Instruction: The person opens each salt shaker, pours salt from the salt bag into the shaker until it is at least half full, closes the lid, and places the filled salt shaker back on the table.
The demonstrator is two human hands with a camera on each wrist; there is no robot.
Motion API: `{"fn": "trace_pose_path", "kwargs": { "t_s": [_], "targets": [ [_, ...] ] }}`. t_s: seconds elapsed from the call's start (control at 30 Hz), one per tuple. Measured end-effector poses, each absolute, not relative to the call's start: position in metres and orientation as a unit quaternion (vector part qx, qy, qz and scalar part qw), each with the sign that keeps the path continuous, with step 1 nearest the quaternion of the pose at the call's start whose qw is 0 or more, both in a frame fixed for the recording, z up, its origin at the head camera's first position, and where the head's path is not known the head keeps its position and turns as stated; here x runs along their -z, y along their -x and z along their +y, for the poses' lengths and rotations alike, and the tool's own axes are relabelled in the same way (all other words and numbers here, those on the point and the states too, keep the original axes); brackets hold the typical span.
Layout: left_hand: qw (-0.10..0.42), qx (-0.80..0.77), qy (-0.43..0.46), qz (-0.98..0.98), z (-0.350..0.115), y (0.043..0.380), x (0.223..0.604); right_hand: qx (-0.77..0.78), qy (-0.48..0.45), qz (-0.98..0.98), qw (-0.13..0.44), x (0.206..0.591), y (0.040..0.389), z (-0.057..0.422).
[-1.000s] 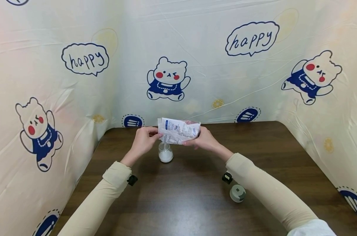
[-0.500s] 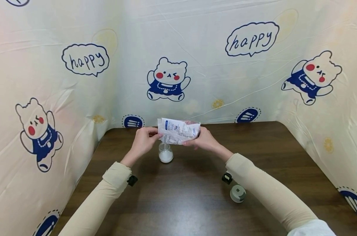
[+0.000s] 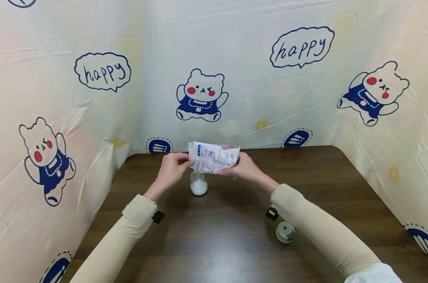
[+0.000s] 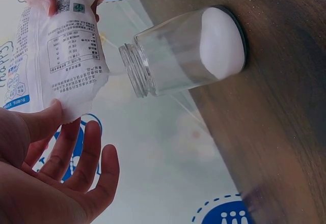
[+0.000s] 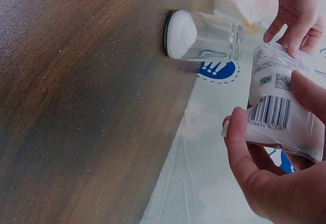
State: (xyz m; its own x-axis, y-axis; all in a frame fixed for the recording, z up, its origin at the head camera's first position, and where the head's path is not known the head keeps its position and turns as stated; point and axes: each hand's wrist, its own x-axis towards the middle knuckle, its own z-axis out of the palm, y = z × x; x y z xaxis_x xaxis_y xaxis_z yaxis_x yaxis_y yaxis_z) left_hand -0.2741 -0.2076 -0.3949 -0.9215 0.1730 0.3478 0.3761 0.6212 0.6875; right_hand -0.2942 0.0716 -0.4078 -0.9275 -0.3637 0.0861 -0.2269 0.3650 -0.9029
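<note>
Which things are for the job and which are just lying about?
For the job: left hand; right hand; printed packet, held by both; glass jar below it; white powder inside.

Lying about: round cap, perhaps the jar's; white specks on the table.

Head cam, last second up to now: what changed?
Nothing visibly moved, and nothing was taken hold of or let go. Left hand and right hand still hold the white packet over the glass jar; the cap sits where it was on the table. Any rise of the white powder is too small to tell.
</note>
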Motion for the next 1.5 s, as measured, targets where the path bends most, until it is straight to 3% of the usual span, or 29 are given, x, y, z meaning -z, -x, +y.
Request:
{"fn": "trace_pose_path", "kwargs": {
  "t_s": [1.5],
  "targets": [
    [0.113, 0.410, 0.141, -0.894, -0.2100, 0.2739, 0.3974, 0.531, 0.186, 0.824, 0.068, 0.4088, 0.2946, 0.0703]
  ]
}}
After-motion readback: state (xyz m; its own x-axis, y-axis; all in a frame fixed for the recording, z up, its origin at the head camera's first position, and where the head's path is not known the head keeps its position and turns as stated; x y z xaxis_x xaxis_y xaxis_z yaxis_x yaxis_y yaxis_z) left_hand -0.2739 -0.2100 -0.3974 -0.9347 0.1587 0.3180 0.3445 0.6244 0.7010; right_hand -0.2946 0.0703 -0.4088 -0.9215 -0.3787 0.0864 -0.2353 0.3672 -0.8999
